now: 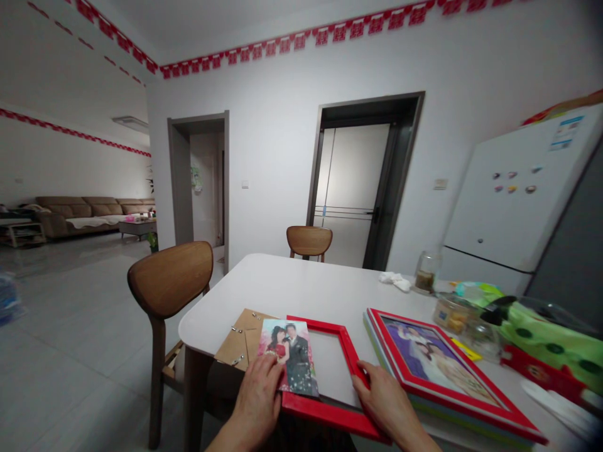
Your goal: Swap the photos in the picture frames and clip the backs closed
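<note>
My left hand (258,390) is closed on the lower left edge of a printed couple photo (298,364), its fingertips on the picture side. The photo overlaps the left part of an empty red picture frame (347,351) and a brown backing board (234,342) with metal clips. My right hand (384,398) is closed around the right side of that red frame, near its lower corner. The frame lies at the table's near edge, with white tabletop showing through its opening. To the right, a larger red-framed wedding picture (436,361) rests on a stack of other frames.
The white table (292,276) carries a glass jar (426,273), crumpled tissue (394,280), a lidded clear container (453,312) and a green spotted bag (551,342) along its right side. Wooden chairs stand at the left (172,279) and far side (309,241). A white fridge (513,201) is behind.
</note>
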A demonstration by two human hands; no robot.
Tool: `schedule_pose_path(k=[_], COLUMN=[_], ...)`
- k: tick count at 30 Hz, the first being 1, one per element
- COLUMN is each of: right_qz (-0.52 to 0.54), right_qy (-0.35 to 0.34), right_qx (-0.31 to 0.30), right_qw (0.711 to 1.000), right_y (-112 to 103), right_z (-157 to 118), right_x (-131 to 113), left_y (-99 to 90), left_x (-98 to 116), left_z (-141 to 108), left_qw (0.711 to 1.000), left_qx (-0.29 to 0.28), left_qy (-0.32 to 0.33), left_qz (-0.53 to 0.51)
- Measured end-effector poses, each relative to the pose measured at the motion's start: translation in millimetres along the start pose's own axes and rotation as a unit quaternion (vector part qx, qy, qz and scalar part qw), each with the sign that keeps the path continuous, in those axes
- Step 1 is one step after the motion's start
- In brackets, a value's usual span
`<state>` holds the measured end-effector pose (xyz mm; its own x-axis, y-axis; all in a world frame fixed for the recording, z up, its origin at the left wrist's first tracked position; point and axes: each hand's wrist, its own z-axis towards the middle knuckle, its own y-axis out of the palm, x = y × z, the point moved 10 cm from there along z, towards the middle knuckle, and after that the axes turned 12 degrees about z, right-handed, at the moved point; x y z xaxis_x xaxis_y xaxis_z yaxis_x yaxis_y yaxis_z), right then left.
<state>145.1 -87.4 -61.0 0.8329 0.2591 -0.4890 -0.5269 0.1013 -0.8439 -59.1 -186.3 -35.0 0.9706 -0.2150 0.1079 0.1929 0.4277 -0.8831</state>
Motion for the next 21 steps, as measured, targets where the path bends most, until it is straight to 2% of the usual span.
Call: schedule_pose_path(k=[5,7,9,11,12,14,16,18,21], right_qz=[0.008,0.02,0.044,0.098,0.14,0.246,0.364,0.484,0.649], right_qy=[-0.012,-0.031,-0.063,-0.095,-0.104,-0.104,-0.066,0.012,0.137], right_qx=[0.004,0.016,0.048,0.078,0.079,0.04,-0.029,-0.084,-0.102], right_qw=[1.0,0.999,0.996,0.988,0.982,0.963,0.929,0.871,0.741], right_y=[-0.3,-4.4,-15.2,-28.4,-32.1,-29.3,-12.7,10.9,42.1], right_z=[-0.6,-0.6,-1.9,-5.1,-6.8,-8.9,-9.8,-10.7,-11.6], right_x=[-2.5,-8.9,-22.4,-40.9,-50.4,-69.1,-83.2,-87.9,-82.6], left_y=[13.4,11.7,-0.7,-22.1,-33.5,-53.1,-63.6,-60.2,-33.6], left_x=[4.8,2.8,-0.6,-8.8,-14.7,-28.6,-37.3,-36.8,-18.4], left_z=[6.6,9.3,12.9,17.4,19.8,23.8,25.6,26.7,30.0], left_qw=[0.998,0.997,0.996,0.992,0.989,0.977,0.953,0.907,0.791], left_qx=[-0.005,0.017,0.064,0.122,0.146,0.179,0.196,0.194,0.166], left_qy=[0.033,0.04,0.047,0.03,0.009,-0.056,-0.123,-0.17,-0.195], left_qz=[0.057,0.067,0.051,0.006,-0.025,-0.1,-0.195,-0.332,-0.555])
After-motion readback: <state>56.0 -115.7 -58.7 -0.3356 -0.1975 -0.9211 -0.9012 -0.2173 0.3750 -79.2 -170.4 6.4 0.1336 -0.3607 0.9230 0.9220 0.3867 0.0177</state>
